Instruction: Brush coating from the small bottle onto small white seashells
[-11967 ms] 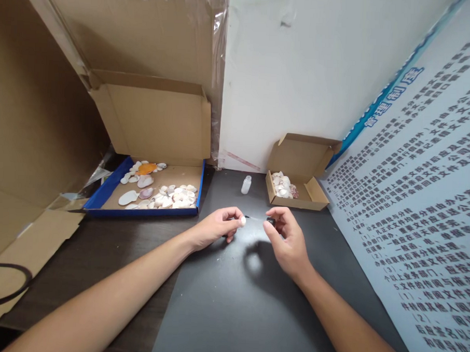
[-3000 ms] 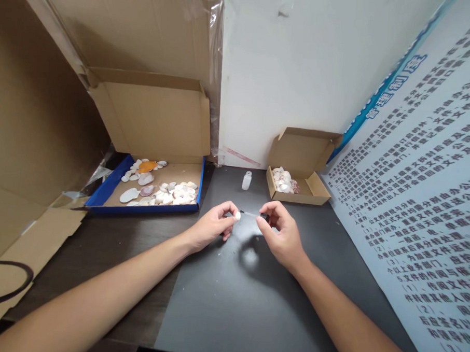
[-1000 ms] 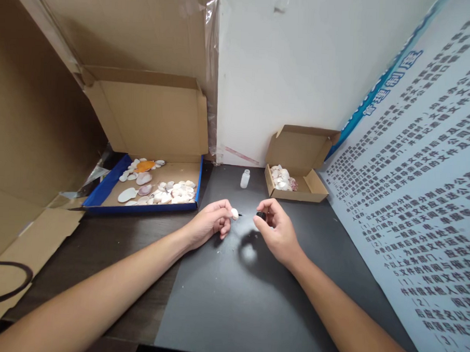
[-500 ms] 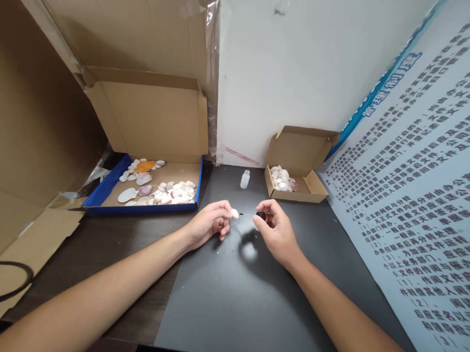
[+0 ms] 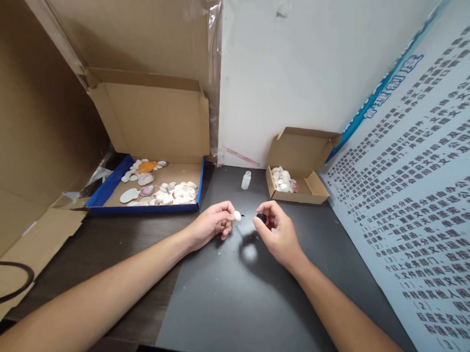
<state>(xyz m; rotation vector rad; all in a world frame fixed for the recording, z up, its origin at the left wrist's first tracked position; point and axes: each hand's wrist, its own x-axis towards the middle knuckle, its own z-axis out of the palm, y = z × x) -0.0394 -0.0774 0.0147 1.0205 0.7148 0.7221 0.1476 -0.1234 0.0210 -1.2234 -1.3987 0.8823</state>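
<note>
Between the thumb and fingers of my left hand (image 5: 216,221) is a small white shell (image 5: 237,216). My right hand (image 5: 275,229) pinches a black cap (image 5: 261,217), with a thin dark tip pointing left from it toward the shell. A gap separates the two hands above the dark grey mat. Behind them stands a small translucent bottle (image 5: 246,180), upright and without a cap.
At the left lies an open blue-edged box (image 5: 140,209) with shells, one orange. A smaller open cardboard box (image 5: 298,197) with shells stands at the back right. A white wall (image 5: 302,59) and a printed board (image 5: 425,179) bound the mat (image 5: 213,310).
The shell has turned slightly in my left hand, showing more of its ribbed face. The whole view has shifted a little; my right hand keeps its hold on the cap.
</note>
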